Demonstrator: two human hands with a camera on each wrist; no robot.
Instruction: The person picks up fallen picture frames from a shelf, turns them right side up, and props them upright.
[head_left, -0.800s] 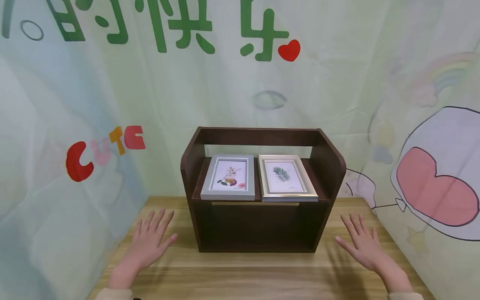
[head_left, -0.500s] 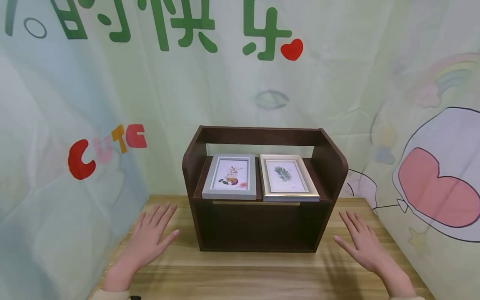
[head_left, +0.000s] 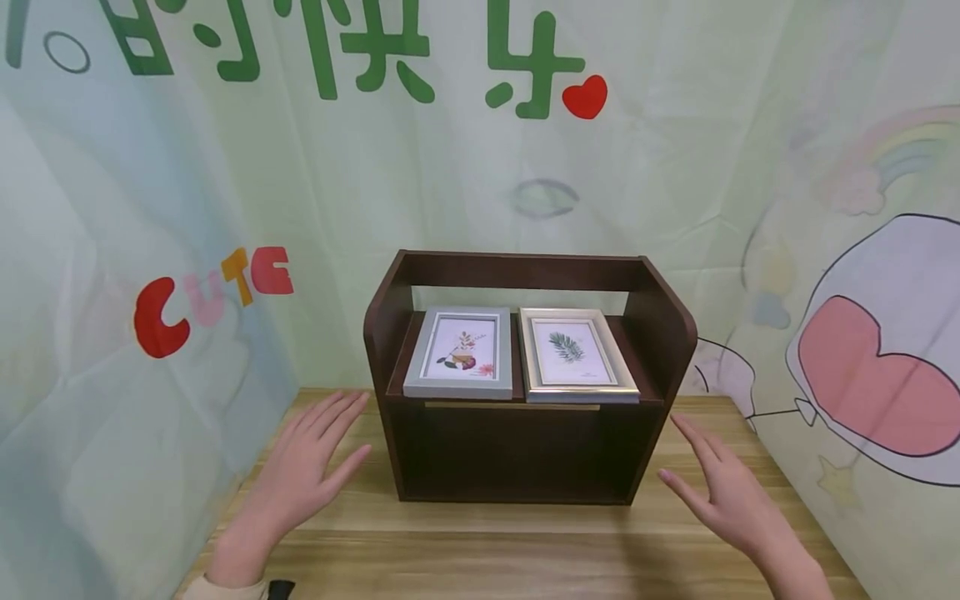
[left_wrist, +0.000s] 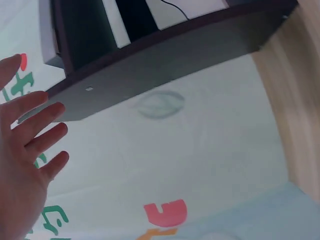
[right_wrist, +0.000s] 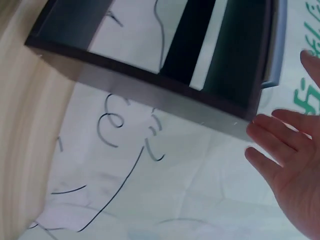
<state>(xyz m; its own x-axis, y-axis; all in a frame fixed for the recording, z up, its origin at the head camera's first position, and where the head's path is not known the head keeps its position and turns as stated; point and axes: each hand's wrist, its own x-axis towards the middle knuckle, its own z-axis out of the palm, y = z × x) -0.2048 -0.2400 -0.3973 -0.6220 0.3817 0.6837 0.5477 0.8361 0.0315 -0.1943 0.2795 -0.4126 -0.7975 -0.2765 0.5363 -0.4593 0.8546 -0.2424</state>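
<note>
A dark brown two-tier shelf point(head_left: 517, 454) stands on the wooden table. On its upper board lie two picture frames, face up and side by side: a grey one with a flower print point(head_left: 465, 350) and a gold one with a green leaf print point(head_left: 573, 350). My left hand point(head_left: 303, 458) is held beside the shelf's left side, fingers straight and thumb spread, holding nothing. To the right of the shelf, my right hand point(head_left: 727, 492) is likewise straight-fingered, its fingertips close to the side panel. Both wrist views show the extended fingers near the shelf's side panels.
The wooden table point(head_left: 480, 558) spreads out in front of the shelf. Printed fabric walls enclose it: green characters and a red heart point(head_left: 585, 97) at the back, colored letters point(head_left: 162, 318) on the left, a balloon drawing point(head_left: 877, 375) on the right.
Both hands have moved inward and slightly forward, nearer the shelf's sides. The shelf and the two picture frames have stayed in place; the head view has shifted slightly.
</note>
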